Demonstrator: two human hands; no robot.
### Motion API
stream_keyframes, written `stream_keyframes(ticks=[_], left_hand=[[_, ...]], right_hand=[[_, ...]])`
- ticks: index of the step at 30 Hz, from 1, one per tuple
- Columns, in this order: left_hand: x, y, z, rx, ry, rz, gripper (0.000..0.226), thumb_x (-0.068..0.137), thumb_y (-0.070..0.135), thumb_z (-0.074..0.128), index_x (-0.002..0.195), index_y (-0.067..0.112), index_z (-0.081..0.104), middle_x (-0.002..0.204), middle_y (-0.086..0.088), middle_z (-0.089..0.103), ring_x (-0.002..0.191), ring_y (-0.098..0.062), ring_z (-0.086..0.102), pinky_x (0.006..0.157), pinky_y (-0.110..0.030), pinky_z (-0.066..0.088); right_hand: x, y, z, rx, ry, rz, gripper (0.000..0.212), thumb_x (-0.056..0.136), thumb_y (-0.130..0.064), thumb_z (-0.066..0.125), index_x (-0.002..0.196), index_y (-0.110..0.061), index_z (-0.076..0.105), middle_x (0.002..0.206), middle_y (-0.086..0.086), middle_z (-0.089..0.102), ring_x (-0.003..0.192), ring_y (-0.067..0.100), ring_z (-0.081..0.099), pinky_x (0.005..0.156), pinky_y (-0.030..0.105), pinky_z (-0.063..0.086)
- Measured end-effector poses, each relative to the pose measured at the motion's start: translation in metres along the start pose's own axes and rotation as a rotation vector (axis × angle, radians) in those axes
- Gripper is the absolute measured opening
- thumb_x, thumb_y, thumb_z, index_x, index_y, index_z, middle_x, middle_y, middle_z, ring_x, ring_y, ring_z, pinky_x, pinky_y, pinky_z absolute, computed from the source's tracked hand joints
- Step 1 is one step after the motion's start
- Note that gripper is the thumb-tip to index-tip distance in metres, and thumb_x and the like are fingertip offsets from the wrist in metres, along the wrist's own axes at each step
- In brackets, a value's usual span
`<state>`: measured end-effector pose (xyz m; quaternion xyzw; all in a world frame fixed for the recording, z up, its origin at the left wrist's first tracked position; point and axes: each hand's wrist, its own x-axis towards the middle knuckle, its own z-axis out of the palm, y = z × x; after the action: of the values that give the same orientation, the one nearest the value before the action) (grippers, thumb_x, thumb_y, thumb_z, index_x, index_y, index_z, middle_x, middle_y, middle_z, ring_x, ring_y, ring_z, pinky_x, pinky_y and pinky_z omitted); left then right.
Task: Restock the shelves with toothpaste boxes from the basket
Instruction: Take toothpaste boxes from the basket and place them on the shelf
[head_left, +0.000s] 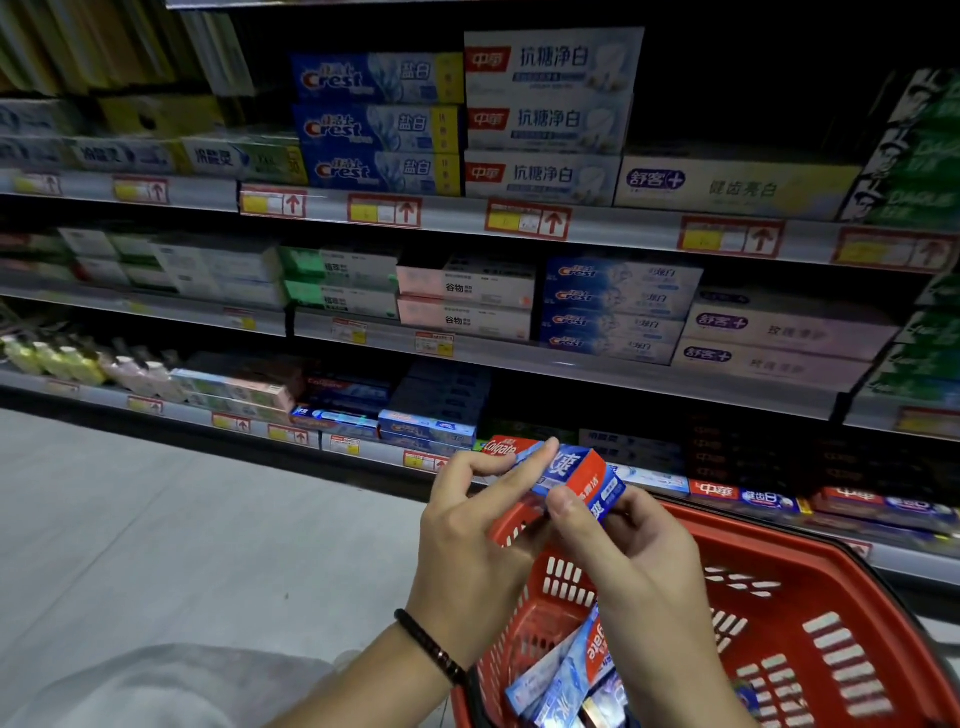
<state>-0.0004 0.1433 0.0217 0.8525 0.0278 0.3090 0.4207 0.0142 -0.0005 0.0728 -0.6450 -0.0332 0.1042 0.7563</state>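
A red and blue Colgate toothpaste box (569, 475) is held above the red basket (810, 597), pointing toward the bottom shelf. My left hand (470, 545) supports its near side, index finger stretched along the top edge. My right hand (623, 551) pinches the box's near end between thumb and fingers. More toothpaste boxes (566, 675) lie in the bottom of the basket. The bottom shelf (363, 452) just behind the held box carries Colgate and other boxes.
Three higher shelves hold rows of Crest boxes (374, 124), white boxes with red labels (545, 119) and others, with price tags along the rails (527, 221). Grey floor (182, 519) spreads to the left. Small bottles (78, 364) stand at the far left.
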Motion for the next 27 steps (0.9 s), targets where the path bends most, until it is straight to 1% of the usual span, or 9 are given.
stream_keyframes(ticks=[3, 6, 10, 12, 16, 20, 23, 25, 27], left_hand=[[-0.002, -0.002, 0.000, 0.047, -0.011, 0.043, 0.068, 0.088, 0.031, 0.083, 0.143, 0.056, 0.053, 0.129, 0.011, 0.050, 0.124, -0.022, 0.058, 0.089, -0.029, 0.061], [-0.003, -0.002, 0.002, 0.110, -0.006, 0.088, 0.074, 0.086, 0.025, 0.086, 0.144, 0.056, 0.053, 0.132, 0.016, 0.048, 0.124, -0.019, 0.056, 0.090, -0.028, 0.061], [0.000, -0.002, 0.002, 0.102, -0.034, 0.126, 0.077, 0.085, 0.014, 0.085, 0.144, 0.052, 0.054, 0.129, 0.017, 0.048, 0.123, -0.017, 0.054, 0.093, -0.029, 0.056], [0.003, 0.001, -0.002, 0.063, -0.104, 0.092, 0.074, 0.084, 0.017, 0.082, 0.145, 0.049, 0.054, 0.129, 0.017, 0.048, 0.127, -0.018, 0.052, 0.097, -0.029, 0.053], [0.017, -0.012, -0.010, -0.002, -0.084, -0.177, 0.057, 0.084, 0.029, 0.074, 0.135, 0.047, 0.056, 0.130, 0.020, 0.051, 0.130, -0.010, 0.050, 0.101, -0.033, 0.052], [0.044, -0.020, -0.026, -0.194, 0.017, -0.726, 0.034, 0.102, 0.035, 0.063, 0.135, 0.031, 0.054, 0.132, 0.006, 0.056, 0.115, -0.009, 0.057, 0.079, -0.017, 0.051], [0.053, -0.019, -0.035, -0.388, -0.037, -1.021, 0.042, 0.106, 0.044, 0.055, 0.142, 0.024, 0.050, 0.130, -0.002, 0.064, 0.120, -0.024, 0.059, 0.094, -0.042, 0.056], [0.053, -0.019, -0.037, -0.460, -0.061, -1.090, 0.040, 0.106, 0.046, 0.054, 0.138, 0.022, 0.053, 0.126, -0.009, 0.069, 0.119, -0.029, 0.065, 0.100, -0.052, 0.056], [0.051, -0.018, -0.037, -0.506, -0.057, -1.107, 0.034, 0.107, 0.041, 0.054, 0.133, 0.019, 0.058, 0.113, -0.011, 0.075, 0.105, -0.028, 0.073, 0.099, -0.054, 0.057]], right_hand=[[-0.001, 0.001, 0.002, 0.032, 0.045, 0.032, 0.053, 0.068, -0.044, 0.087, 0.107, -0.010, 0.075, 0.096, 0.011, 0.081, 0.096, 0.029, 0.079, 0.100, 0.056, 0.058], [0.001, 0.002, 0.001, 0.081, 0.073, 0.061, 0.051, 0.069, -0.039, 0.086, 0.107, -0.007, 0.075, 0.094, 0.012, 0.081, 0.095, 0.030, 0.079, 0.100, 0.055, 0.058], [0.008, 0.005, -0.004, 0.157, 0.105, 0.117, 0.028, 0.084, -0.020, 0.082, 0.104, -0.002, 0.076, 0.093, 0.017, 0.081, 0.089, 0.030, 0.080, 0.099, 0.054, 0.059], [0.012, 0.005, -0.007, 0.196, 0.113, 0.143, 0.019, 0.090, -0.013, 0.077, 0.105, -0.002, 0.076, 0.096, 0.019, 0.080, 0.092, 0.032, 0.079, 0.099, 0.054, 0.058], [0.018, 0.001, -0.014, 0.253, 0.134, 0.135, 0.012, 0.089, -0.011, 0.075, 0.098, -0.002, 0.075, 0.097, 0.020, 0.080, 0.089, 0.032, 0.079, 0.094, 0.050, 0.058], [0.019, -0.002, -0.021, 0.281, 0.132, 0.117, 0.012, 0.092, -0.011, 0.070, 0.099, -0.001, 0.074, 0.096, 0.020, 0.080, 0.085, 0.029, 0.080, 0.093, 0.050, 0.057], [0.019, 0.000, -0.024, 0.297, 0.108, 0.114, 0.027, 0.084, -0.016, 0.071, 0.104, 0.001, 0.074, 0.098, 0.022, 0.079, 0.086, 0.030, 0.079, 0.095, 0.051, 0.056], [0.019, 0.002, -0.025, 0.313, 0.098, 0.121, 0.037, 0.079, -0.019, 0.072, 0.108, 0.004, 0.073, 0.100, 0.025, 0.078, 0.089, 0.033, 0.079, 0.097, 0.054, 0.056], [0.019, 0.004, -0.026, 0.330, 0.084, 0.122, 0.038, 0.079, -0.019, 0.071, 0.108, 0.006, 0.072, 0.100, 0.027, 0.077, 0.091, 0.036, 0.078, 0.099, 0.056, 0.056]])
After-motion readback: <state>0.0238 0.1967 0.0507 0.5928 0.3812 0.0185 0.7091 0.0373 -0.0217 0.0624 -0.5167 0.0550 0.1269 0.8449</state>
